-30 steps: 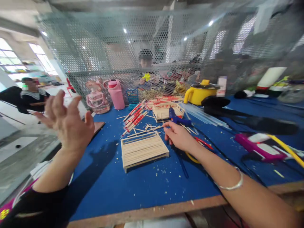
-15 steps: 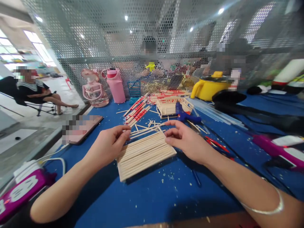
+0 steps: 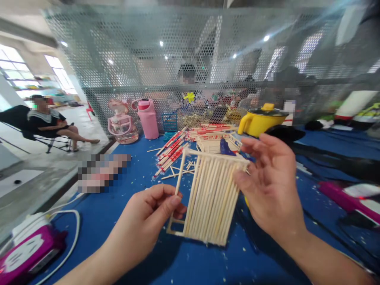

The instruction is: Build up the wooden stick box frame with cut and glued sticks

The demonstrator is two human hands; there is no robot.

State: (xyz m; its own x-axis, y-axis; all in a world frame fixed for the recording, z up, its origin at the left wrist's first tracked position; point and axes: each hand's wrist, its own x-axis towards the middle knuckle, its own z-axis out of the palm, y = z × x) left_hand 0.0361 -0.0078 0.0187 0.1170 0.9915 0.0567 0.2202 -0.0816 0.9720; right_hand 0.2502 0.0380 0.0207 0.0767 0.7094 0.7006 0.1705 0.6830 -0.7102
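Observation:
A panel of pale wooden sticks (image 3: pixel 212 198) set side by side is held up off the table, tilted toward me. A thin frame of sticks extends from its left side. My left hand (image 3: pixel 157 213) pinches that frame's outer stick between thumb and fingers. At the panel's upper right corner, my right hand (image 3: pixel 270 186) grips the edge, thumb in front and fingers behind. Beyond the panel lies a second stick tray (image 3: pixel 208 144), with a blue glue gun (image 3: pixel 227 147) partly hidden behind the panel. Loose cut sticks (image 3: pixel 187 170) lie nearby.
Red-wrapped bundles of sticks (image 3: pixel 172 150) lie on the blue table (image 3: pixel 142 170). A pink bottle (image 3: pixel 148 120), a clear pink jug (image 3: pixel 121 126) and a yellow pot (image 3: pixel 261 120) stand along the mesh partition (image 3: pixel 142 59). Purple power strips flank me; a person sits at far left.
The stick panel has been lifted off the table and turned upright. My left hand has taken its outer stick, and my right hand has moved up to its corner.

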